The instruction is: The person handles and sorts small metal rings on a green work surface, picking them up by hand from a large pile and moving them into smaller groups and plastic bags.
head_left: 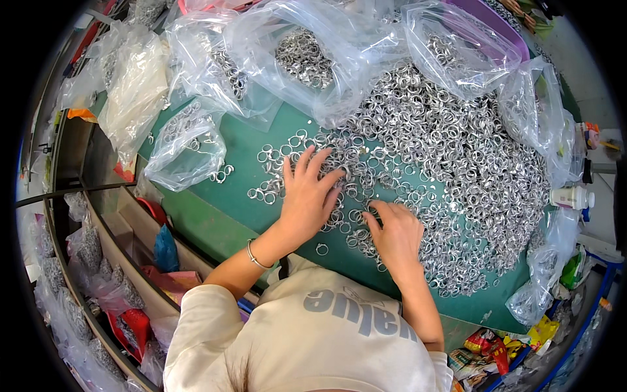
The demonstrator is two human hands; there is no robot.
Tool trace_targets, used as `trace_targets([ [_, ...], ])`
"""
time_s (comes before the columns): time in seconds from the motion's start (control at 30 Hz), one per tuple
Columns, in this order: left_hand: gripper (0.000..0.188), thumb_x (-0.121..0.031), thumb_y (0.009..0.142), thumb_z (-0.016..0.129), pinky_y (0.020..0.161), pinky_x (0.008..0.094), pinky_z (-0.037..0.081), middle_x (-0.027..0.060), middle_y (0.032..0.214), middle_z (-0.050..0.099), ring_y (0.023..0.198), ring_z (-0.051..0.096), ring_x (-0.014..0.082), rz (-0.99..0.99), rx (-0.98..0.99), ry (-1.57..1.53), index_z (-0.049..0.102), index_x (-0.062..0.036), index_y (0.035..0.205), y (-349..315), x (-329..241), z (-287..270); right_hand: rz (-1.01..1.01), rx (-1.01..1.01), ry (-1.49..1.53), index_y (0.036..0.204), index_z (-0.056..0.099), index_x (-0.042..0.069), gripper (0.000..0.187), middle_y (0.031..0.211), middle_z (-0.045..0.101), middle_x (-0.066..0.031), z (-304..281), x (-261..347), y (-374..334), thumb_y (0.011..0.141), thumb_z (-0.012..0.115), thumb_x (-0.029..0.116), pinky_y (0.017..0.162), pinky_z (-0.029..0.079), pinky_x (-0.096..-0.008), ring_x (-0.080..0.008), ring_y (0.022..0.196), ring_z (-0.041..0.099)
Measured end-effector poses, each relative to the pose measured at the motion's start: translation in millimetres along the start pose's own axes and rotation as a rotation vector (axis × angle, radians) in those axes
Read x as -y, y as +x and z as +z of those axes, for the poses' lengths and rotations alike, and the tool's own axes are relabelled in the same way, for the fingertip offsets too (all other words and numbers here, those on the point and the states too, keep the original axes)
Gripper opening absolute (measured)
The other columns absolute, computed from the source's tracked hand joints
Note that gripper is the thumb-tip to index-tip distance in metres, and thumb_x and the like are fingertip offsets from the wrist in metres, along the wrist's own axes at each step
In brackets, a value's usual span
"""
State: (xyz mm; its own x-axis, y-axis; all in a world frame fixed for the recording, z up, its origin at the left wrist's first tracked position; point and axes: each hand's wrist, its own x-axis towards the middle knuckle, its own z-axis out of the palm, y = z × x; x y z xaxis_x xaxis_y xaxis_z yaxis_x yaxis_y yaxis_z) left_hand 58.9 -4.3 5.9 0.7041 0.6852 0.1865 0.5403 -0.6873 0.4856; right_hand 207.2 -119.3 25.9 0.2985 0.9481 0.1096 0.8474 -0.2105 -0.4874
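Small silver metal rings (483, 163) lie in a large heap on the green tabletop, with a looser spread of rings (281, 155) toward the left. My left hand (305, 194) rests palm down on this spread, its fingers apart and the tips among the rings; it grips nothing that I can see. Close to its right, my right hand (398, 234) lies at the near edge of the heap. Its fingers are bent, with thumb and forefinger tips drawn close together among the rings. Whatever sits between them is too small to make out. One single ring (321, 249) lies near the table's front edge.
Clear plastic bags (320, 98) holding rings line the far side. A smaller bag (186, 147) stands at the left. Beyond the right edge is a white bottle (572, 198). An open drawer (134, 228) with packets adjoins the left side; colourful wrappers (486, 349) lie at lower right.
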Motion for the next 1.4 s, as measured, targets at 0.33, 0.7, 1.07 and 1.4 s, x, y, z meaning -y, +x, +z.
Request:
trace_targets([
  [0.33,0.019,-0.005,0.078,0.067,0.100,0.0479,0.033,0.0104,0.114,0.054,0.109,0.050,0.0318,-0.103,-0.210,-0.203,0.061,-0.0038,0.096,8,15,-6,-0.023,-0.031,0.037,0.082,0.061,0.006,0.009,0.071,0.059,-0.0084,9,6,9,0.077,0.068,0.010,0.053,0.047,-0.0380,-0.0264,0.067,0.059],
  [0.7,0.059,-0.019,0.075,0.073,0.107,0.0576,0.023,0.0145,0.140,0.037,0.134,0.030,0.0376,-0.068,0.104,-0.083,0.049,-0.0078,0.128,-23,-2,-12,0.023,-0.042,0.041,0.109,0.061,0.009,0.031,0.072,0.063,-0.0086,3,7,14,0.080,0.069,0.014,0.054,0.047,-0.0376,-0.0265,0.064,0.060],
  [1.07,0.040,-0.003,0.081,0.061,0.106,0.0537,0.028,0.0174,0.135,0.040,0.131,0.034,0.0379,0.298,0.295,-0.385,0.055,-0.0051,0.120,-38,-41,20,0.128,-0.137,0.051,0.084,0.066,0.004,0.007,0.068,0.063,-0.0119,-8,-5,21,0.084,0.064,0.011,0.055,0.046,-0.0381,-0.0300,0.061,0.060],
  [1.4,0.035,0.013,0.070,0.061,0.078,0.0357,0.050,0.0113,0.103,0.061,0.094,0.060,0.0286,0.089,-0.032,-0.581,0.065,-0.0037,0.101,-50,-3,-19,0.027,-0.060,0.229,0.110,0.064,0.009,0.024,0.067,0.059,-0.0087,8,5,23,0.087,0.063,0.015,0.050,0.044,-0.0340,-0.0250,0.055,0.057],
])
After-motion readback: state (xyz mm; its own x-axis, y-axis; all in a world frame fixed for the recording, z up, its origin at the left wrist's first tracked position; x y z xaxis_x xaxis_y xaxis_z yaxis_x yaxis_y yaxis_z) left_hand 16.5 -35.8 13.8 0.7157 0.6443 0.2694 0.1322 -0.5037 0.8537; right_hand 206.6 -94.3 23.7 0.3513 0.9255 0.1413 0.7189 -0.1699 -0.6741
